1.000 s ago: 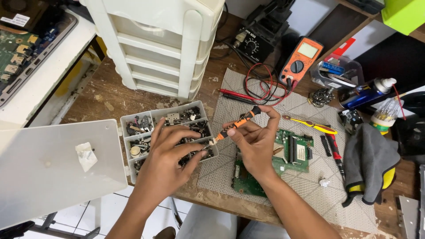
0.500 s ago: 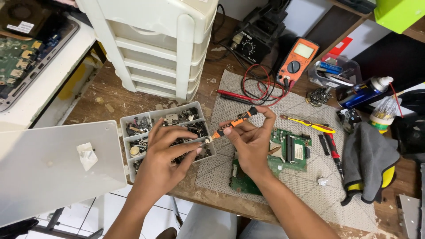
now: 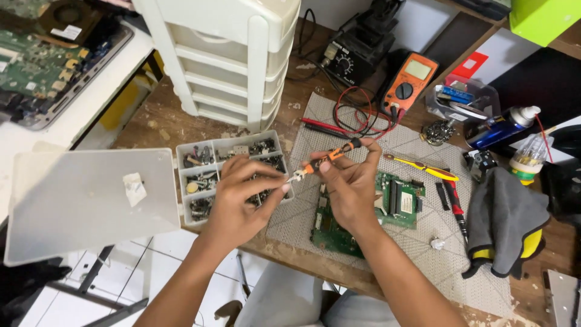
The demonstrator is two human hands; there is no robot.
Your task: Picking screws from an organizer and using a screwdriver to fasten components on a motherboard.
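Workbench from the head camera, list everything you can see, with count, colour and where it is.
Screwdriver: one, orange and black, held between both hands.
Parts box: one, clear, compartments of small parts, under the left hand.
Box lid: one, translucent white, open to the left.
Circuit board: one, green, on the grey mat.
Multimeter: one, orange, back of bench.
Drawer unit: one, white, back left.
Yellow-handled tool: one, right of the hands.
Cloth: one, grey, right.
Spray can: one, blue, far right.
Left hand: at the screwdriver tip.
Right hand: gripping the handle.
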